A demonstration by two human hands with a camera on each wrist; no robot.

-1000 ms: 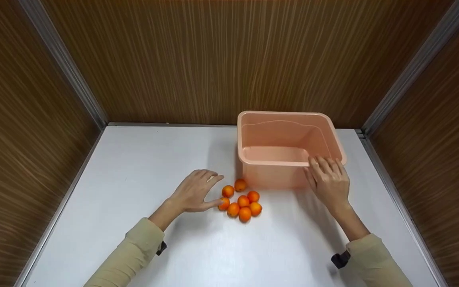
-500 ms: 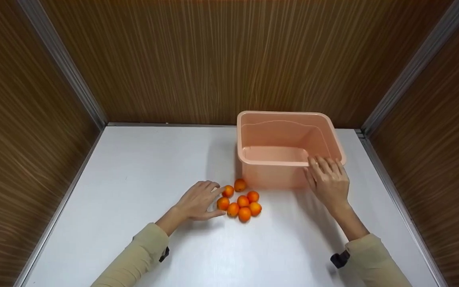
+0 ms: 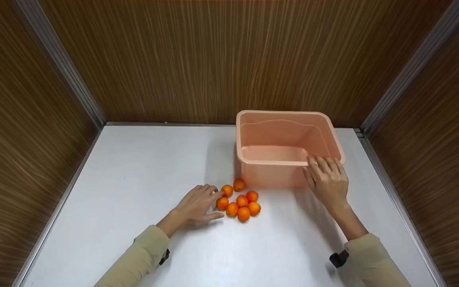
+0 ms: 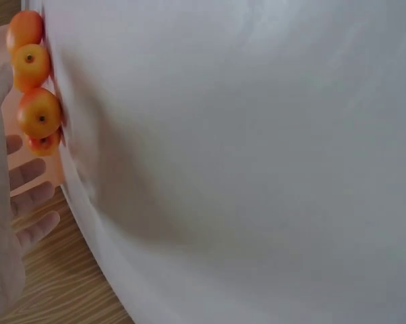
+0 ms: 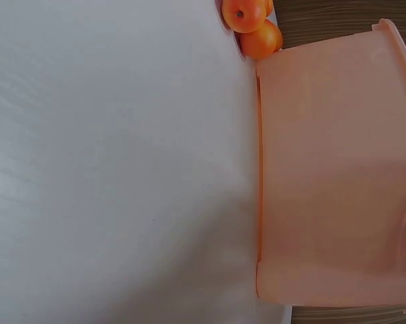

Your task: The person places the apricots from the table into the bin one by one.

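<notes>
Low in the frame's centre, the left hand [image 3: 197, 204], fingers loosely spread, touched the small round orange fruits [image 3: 237, 201], so a pinch on one seemingly came next, while the right hand [image 3: 327, 179] rested flat-fingered on the peach rectangular plastic tub [image 3: 281, 137].

White table [image 3: 142, 167] — pink tub [image 3: 269, 175] at back right, seven oranges [image 3: 238, 200] clustered just beside it

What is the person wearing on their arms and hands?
Both arms wear long beige sleeves: left sleeve, right sleeve. The left hand and right hand are bare, with no gloves or rings visible. A small black device sits at each wrist, left and right.
</notes>
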